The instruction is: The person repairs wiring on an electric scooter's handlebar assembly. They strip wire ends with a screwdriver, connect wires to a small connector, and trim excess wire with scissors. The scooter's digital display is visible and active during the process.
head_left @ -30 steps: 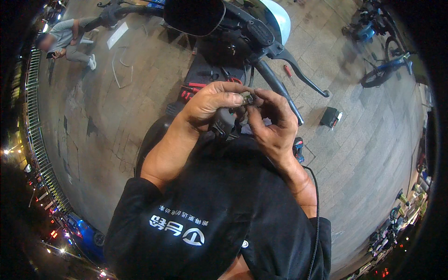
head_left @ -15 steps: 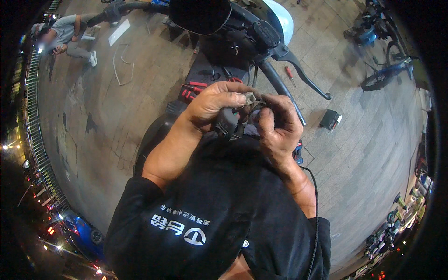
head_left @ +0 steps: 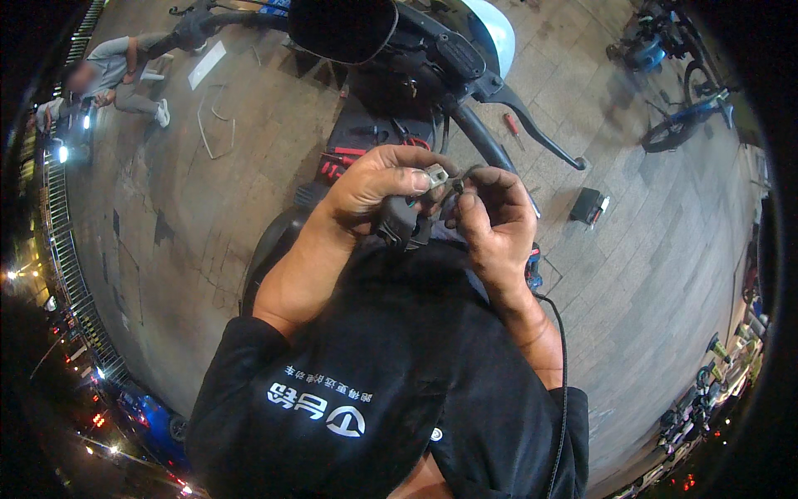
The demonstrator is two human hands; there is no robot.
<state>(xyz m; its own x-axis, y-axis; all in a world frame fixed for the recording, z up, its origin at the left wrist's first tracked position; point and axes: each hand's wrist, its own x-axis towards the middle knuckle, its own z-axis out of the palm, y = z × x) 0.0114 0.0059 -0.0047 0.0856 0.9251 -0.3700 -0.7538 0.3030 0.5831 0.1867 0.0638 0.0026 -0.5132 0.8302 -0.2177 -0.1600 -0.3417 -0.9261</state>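
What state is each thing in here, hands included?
Left hand, closed on small pale part
Right hand, pinching small dark part
Dark casing, below left hand, grip unclear
Brake lever, no hand on it
Screwdriver, lying on pavement
Black box, on pavement, open or shut unclear

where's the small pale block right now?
Head view, just above centre: the small pale block is at the left hand's thumb tip, left of the right hand and above the dark curved casing.
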